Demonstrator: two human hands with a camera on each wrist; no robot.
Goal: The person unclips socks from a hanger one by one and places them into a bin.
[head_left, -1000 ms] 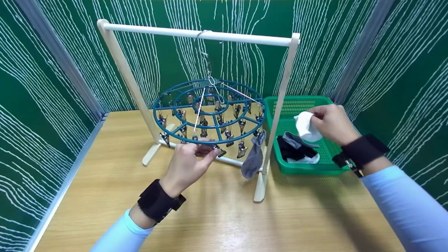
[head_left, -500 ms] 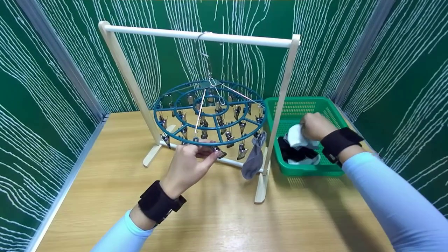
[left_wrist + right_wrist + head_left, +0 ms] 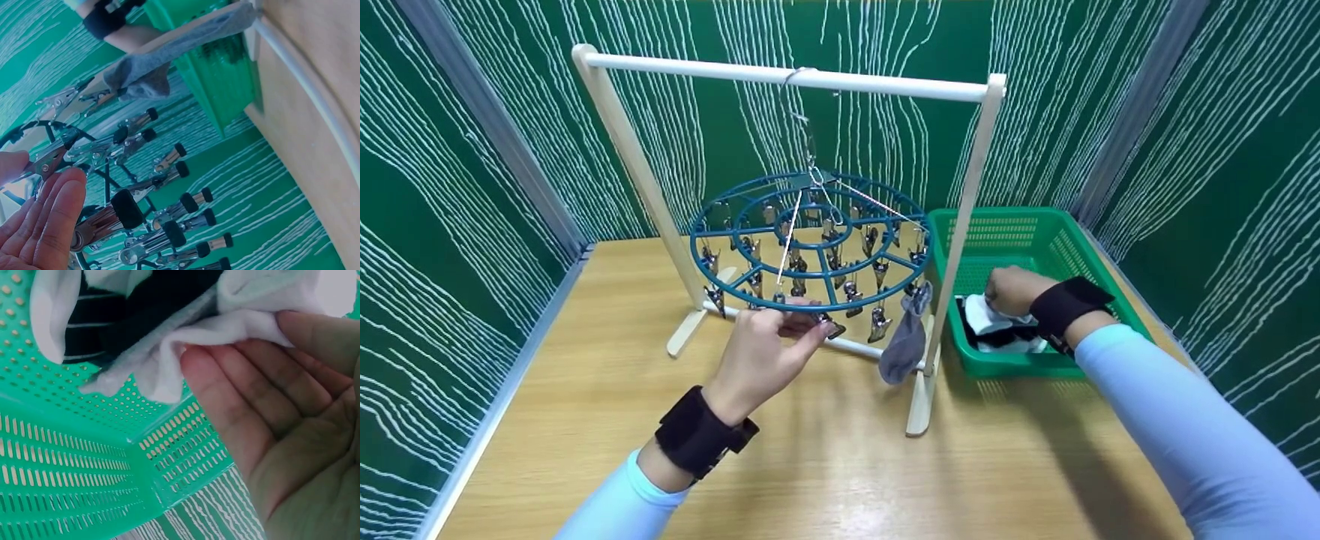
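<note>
My left hand (image 3: 799, 319) pinches a metal clip (image 3: 830, 325) on the front rim of the round blue clip hanger (image 3: 810, 305). The left wrist view shows thumb and fingers of that left hand (image 3: 42, 169) around the clip (image 3: 50, 160). A grey sock (image 3: 905, 345) hangs from a clip at the hanger's right side, and is also in the left wrist view, grey sock (image 3: 169, 50). My right hand (image 3: 1006, 291) is down in the green basket (image 3: 1005, 221), pinching a white sock (image 3: 981, 315) that lies on black socks (image 3: 997, 337). In the right wrist view my right hand (image 3: 253, 354) has the white sock (image 3: 225, 332) between thumb and fingers.
The hanger hangs from a white wooden rack (image 3: 780, 73) standing on the wooden table (image 3: 840, 465). The basket sits right of the rack's right post (image 3: 956, 255). Green patterned walls close in the back and both sides. Several unused clips (image 3: 169, 225) hang under the hanger.
My right hand has brought the white sock down from above the basket into it, onto the black socks. The left hand has stayed on the clip.
</note>
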